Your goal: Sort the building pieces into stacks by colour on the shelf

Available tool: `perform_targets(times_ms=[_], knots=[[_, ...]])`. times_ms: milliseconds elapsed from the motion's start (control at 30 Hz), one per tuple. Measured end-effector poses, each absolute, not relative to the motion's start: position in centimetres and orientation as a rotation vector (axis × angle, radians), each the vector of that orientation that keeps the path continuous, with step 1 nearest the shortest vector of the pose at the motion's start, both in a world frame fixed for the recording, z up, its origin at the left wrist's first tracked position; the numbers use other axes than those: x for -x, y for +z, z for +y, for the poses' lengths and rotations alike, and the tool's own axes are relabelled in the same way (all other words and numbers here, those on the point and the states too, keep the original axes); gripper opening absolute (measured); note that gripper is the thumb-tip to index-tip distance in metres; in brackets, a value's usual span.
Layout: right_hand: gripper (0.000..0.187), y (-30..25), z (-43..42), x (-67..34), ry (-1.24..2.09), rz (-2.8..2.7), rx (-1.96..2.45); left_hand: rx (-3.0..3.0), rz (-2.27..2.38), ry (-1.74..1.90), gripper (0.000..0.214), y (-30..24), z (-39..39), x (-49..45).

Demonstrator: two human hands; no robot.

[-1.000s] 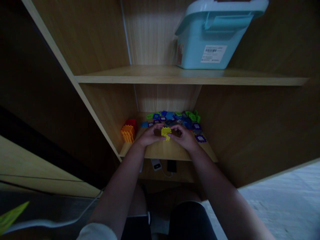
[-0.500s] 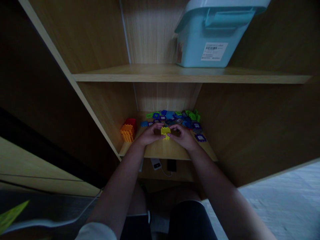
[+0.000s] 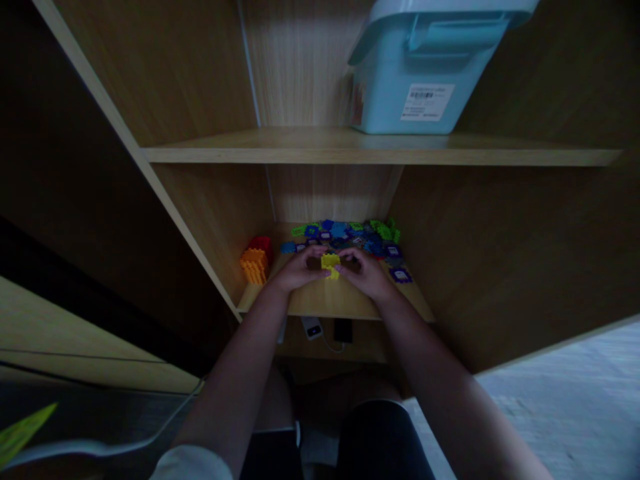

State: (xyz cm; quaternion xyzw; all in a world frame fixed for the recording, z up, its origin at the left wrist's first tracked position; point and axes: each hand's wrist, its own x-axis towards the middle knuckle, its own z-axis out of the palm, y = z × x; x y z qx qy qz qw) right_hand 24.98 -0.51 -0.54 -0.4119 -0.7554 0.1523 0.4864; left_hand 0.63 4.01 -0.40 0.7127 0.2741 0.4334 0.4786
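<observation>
Both of my hands reach into the lower shelf (image 3: 320, 308) of a wooden cabinet. My left hand (image 3: 299, 269) and my right hand (image 3: 367, 272) pinch a small stack of yellow toothed plastic tiles (image 3: 329, 263) between them, fingers curled round it from either side. Behind the hands lies a loose heap of blue, green and purple tiles (image 3: 350, 237). An orange tile stack (image 3: 255, 265) and a red tile stack (image 3: 263, 245) stand at the shelf's left end.
A pale blue lidded storage box (image 3: 420, 67) with a barcode label sits on the upper shelf (image 3: 350, 150). A phone (image 3: 313, 328) and a dark device (image 3: 343, 330) with a cable lie under the lower shelf. Grey floor shows at right.
The hands and the yellow stack have stayed almost in place; the fingers shifted slightly on the stack. The view drifted a little.
</observation>
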Motion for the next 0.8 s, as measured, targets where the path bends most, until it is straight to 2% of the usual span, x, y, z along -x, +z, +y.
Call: perform_targets(times_ms=[367, 600, 800], knots=[[0.027, 0.0, -0.1, -25.5, 0.153, -1.739, 1.097, -1.613, 0.781, 1.154, 0.056, 0.6, 3.6, -0.7], [0.03, -0.6, 5.0, -27.2, -0.107, -1.767, 1.446, -1.638, 0.854, 1.186, 0.054, 0.8, 3.6, -0.5], [0.02, 0.5, 10.0, -28.7, -0.11, -1.951, 1.616, -1.649, 0.874, 1.192, 0.05, 1.0, 3.4, -0.5]])
